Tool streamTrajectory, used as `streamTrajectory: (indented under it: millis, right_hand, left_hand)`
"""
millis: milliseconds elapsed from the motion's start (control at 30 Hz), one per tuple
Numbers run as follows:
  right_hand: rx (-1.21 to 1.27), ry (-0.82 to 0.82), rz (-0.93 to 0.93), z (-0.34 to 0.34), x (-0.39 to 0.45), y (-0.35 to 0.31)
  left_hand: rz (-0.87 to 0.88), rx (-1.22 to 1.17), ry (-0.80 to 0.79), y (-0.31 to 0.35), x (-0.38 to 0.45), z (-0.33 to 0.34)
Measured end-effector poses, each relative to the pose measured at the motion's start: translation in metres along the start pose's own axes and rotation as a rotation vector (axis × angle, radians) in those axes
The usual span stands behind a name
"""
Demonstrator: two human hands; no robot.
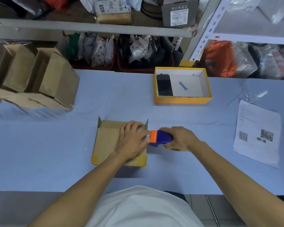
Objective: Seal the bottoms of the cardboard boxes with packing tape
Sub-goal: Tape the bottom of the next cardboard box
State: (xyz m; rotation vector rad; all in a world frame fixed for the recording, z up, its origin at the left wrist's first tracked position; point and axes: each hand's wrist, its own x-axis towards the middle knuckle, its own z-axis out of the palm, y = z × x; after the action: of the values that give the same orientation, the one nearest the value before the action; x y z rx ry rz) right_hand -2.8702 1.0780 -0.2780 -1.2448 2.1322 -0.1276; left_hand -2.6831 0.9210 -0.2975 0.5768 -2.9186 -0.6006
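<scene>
Near the table's [56,145] front edge, our left hand [132,140] presses flat on one cardboard box [105,141], while our right hand [179,139] grips one tape dispenser [161,138] at its right edge. We count one yellow tray [182,99] at the far edge, one printed sheet [257,133] at right, and stacked boxes [39,82] at the far-left corner.

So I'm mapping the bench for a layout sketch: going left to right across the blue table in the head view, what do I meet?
Stack of cardboard boxes → cardboard box being taped → left hand → tape dispenser → right hand → printed sheet.
</scene>
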Motion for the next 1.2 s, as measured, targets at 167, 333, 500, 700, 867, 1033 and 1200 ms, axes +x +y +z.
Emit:
streamTrajectory:
  millis: [167,333,500,700,867,1033,1200]
  right_hand:
    - [0.06,-0.106,0.151,0.009,0.009,-0.012]
    - [-0.003,0.104,0.145,0.02,-0.014,-0.006]
    - [0.13,0.357,0.158,0.022,-0.039,-0.005]
    - [0.191,0.421,0.18,0.024,-0.057,-0.013]
    - [0.353,0.448,0.048,0.025,-0.067,-0.026]
    - [0.399,0.438,-0.068,0.026,-0.067,-0.045]
    - [0.34,0.409,-0.081,0.024,-0.063,-0.05]
  left_hand:
    - [0.016,0.105,-0.036,0.0,0.001,0.008]
    - [0.006,0.111,-0.079,0.002,0.005,0.006]
    - [-0.035,0.14,-0.107,0.008,0.006,0.002]
    - [-0.037,-0.073,-0.16,0.009,0.01,-0.006]
    - [-0.304,-0.723,-0.09,-0.002,-0.003,-0.031]
    - [-0.476,-1.099,-0.297,0.011,-0.011,-0.047]
    - [-0.603,-0.922,-0.15,0.015,-0.011,-0.049]
